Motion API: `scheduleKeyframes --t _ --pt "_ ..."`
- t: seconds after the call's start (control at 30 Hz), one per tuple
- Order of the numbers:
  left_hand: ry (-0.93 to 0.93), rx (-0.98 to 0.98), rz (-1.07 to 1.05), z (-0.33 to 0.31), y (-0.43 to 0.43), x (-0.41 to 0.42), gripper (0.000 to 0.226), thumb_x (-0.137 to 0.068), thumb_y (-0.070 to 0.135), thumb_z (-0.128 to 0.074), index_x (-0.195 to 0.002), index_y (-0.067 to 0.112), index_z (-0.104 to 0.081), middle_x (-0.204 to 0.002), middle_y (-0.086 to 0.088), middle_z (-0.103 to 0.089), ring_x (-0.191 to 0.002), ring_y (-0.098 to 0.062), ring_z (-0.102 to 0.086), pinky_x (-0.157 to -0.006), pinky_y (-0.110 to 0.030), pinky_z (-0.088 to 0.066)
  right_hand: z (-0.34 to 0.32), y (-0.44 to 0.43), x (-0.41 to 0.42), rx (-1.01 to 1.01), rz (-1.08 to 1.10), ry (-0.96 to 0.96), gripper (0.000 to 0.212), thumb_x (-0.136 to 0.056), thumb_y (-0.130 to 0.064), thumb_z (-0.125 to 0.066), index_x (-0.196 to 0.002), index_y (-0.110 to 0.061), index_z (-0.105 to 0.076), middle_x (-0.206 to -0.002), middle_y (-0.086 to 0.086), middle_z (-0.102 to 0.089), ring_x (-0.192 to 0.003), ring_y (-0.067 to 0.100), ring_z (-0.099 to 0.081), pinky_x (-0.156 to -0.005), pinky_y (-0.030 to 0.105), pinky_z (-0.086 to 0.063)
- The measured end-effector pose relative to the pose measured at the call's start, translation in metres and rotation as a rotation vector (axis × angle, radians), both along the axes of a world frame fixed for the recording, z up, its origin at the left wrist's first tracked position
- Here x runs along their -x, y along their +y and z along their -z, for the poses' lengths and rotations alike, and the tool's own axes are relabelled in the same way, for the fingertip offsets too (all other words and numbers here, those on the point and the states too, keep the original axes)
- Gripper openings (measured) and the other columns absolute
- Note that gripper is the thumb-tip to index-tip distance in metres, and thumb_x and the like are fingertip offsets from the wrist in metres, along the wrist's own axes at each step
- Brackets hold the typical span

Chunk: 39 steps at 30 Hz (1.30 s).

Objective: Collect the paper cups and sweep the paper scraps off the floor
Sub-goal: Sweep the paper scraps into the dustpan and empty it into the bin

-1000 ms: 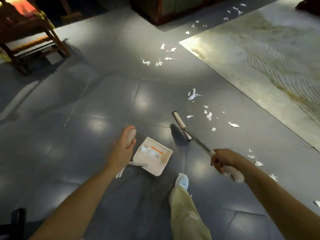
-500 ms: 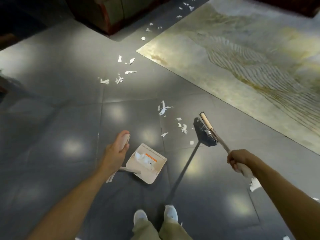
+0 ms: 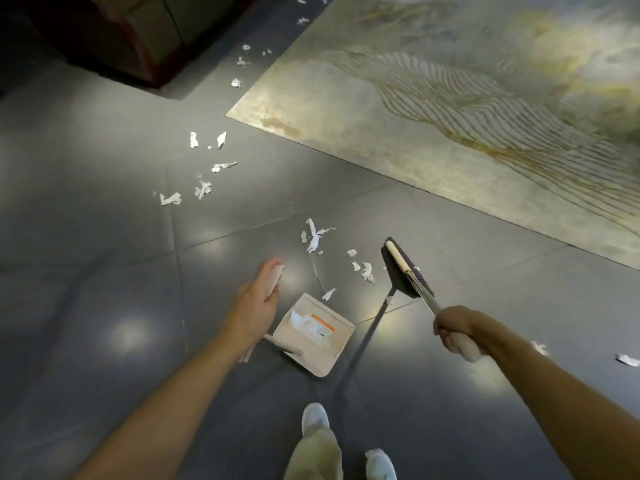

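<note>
The broom (image 3: 405, 268), gripped by right hand (image 3: 453, 332), has shifted beside paper scraps (image 3: 363, 270) ahead of left hand (image 3: 258, 299) holding dustpan (image 3: 322, 362), enabling sweep-in.

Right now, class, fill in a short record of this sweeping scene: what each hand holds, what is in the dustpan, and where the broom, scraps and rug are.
Left hand: grips the dustpan handle
Right hand: grips the broom handle
In dustpan: white paper
Broom head: low by the floor, right of the nearest scraps
Other scraps: trail away toward the furniture
Rug: beyond the broom, to the right
Cups: none in view
</note>
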<state>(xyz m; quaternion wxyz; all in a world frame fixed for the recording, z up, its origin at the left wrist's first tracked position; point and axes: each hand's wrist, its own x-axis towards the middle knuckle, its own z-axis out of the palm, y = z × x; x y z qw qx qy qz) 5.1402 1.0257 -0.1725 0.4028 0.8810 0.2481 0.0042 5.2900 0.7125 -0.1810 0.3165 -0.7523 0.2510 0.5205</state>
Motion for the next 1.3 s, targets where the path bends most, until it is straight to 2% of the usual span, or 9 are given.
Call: scheduleKeyframes --t 0.2,0.4,0.53,0.7,0.8,0.9,1.1,1.2,1.3 --pt "-0.075 0.004 0.049 0.003 0.003 -0.039 0.036 -0.094 0.015 -0.049 -0.12 0.039 -0.039 -0.085 -0.004 -0.059 -0.073 -0.029 -0.056 -0.066 -0.034 -0.044 -0.019 0.051 0.003 0.012 -0.169 -0.003 0.031 -0.086 0.002 -0.047 -0.117 0.008 -0.045 -0.054 0.01 -0.052 -0.035 0.012 -0.044 -0.039 0.019 -0.042" --pt "-0.105 -0.032 0.048 0.008 -0.001 -0.062 0.037 -0.095 0.019 -0.048 -0.116 0.045 -0.033 -0.089 0.004 -0.056 -0.07 -0.022 -0.052 -0.065 -0.031 -0.039 -0.055 0.07 0.036 0.008 -0.579 0.042 0.013 -0.087 -0.011 -0.048 -0.089 -0.001 -0.057 -0.061 0.008 -0.055 -0.051 0.015 -0.05 -0.062 0.029 -0.049" --pt "-0.083 -0.076 0.023 0.008 0.001 -0.063 0.036 -0.095 0.021 -0.048 -0.117 0.046 -0.032 -0.074 0.009 -0.05 -0.055 -0.004 -0.043 -0.048 -0.022 -0.03 -0.083 0.073 0.041 -0.074 -0.423 0.229 0.021 -0.089 -0.006 -0.048 -0.068 -0.006 -0.052 -0.044 0.003 -0.047 -0.035 0.01 -0.042 -0.04 0.018 -0.039" --pt "-0.051 -0.035 0.02 0.001 0.016 -0.039 0.035 -0.096 0.021 -0.046 -0.115 0.047 -0.032 -0.068 0.003 -0.052 -0.055 -0.013 -0.052 -0.044 -0.024 -0.032 -0.112 0.07 0.035 -0.125 -0.328 0.314 0.005 -0.087 0.0 -0.046 -0.091 -0.002 -0.048 -0.044 0.002 -0.041 -0.032 0.01 -0.039 -0.034 0.017 -0.035" --pt "-0.044 0.025 -0.031 -0.005 0.026 -0.021 0.033 -0.096 0.019 -0.046 -0.116 0.043 -0.035 -0.08 -0.013 -0.058 -0.066 -0.031 -0.057 -0.057 -0.036 -0.045 -0.119 0.071 0.03 -0.146 -0.339 0.245 0.018 -0.085 0.002 -0.047 -0.102 -0.003 -0.047 -0.045 0.004 -0.04 -0.032 0.011 -0.038 -0.034 0.017 -0.036" --pt "-0.034 0.039 -0.081 -0.008 0.035 -0.003 0.032 -0.096 0.018 -0.047 -0.12 0.037 -0.037 -0.092 -0.013 -0.058 -0.077 -0.034 -0.056 -0.07 -0.04 -0.047 -0.123 0.081 0.014 -0.159 -0.296 0.195 0.021 -0.084 0.004 -0.047 -0.103 -0.004 -0.049 -0.046 0.005 -0.039 -0.032 0.012 -0.037 -0.034 0.016 -0.034" --pt "-0.007 0.027 -0.195 -0.006 0.06 0.015 0.031 -0.097 0.022 -0.047 -0.117 0.043 -0.036 -0.077 -0.005 -0.054 -0.055 -0.014 -0.052 -0.046 -0.023 -0.037 -0.112 0.13 -0.036 -0.108 -0.37 0.093 0.006 -0.086 0.003 -0.048 -0.091 0.0 -0.051 -0.044 0.005 -0.043 -0.031 0.011 -0.039 -0.035 0.016 -0.036" --pt "-0.004 0.017 -0.275 -0.008 0.075 0.025 0.033 -0.096 0.022 -0.049 -0.114 0.047 -0.037 -0.074 -0.01 -0.056 -0.053 -0.018 -0.051 -0.048 -0.028 -0.039 -0.096 0.164 -0.059 -0.044 -0.476 -0.045 0.015 -0.085 0.001 -0.052 -0.07 -0.001 -0.052 -0.043 0.006 -0.047 -0.034 0.013 -0.041 -0.04 0.02 -0.038" --pt "0.011 0.005 -0.36 -0.011 0.094 0.037 0.036 -0.096 0.023 -0.05 -0.11 0.054 -0.036 -0.073 -0.013 -0.056 -0.052 -0.022 -0.05 -0.052 -0.032 -0.042 -0.074 0.196 -0.08 -0.014 -0.576 -0.187 0.017 -0.085 -0.001 -0.055 -0.068 -0.002 -0.052 -0.048 0.008 -0.051 -0.036 0.015 -0.044 -0.039 0.021 -0.039"
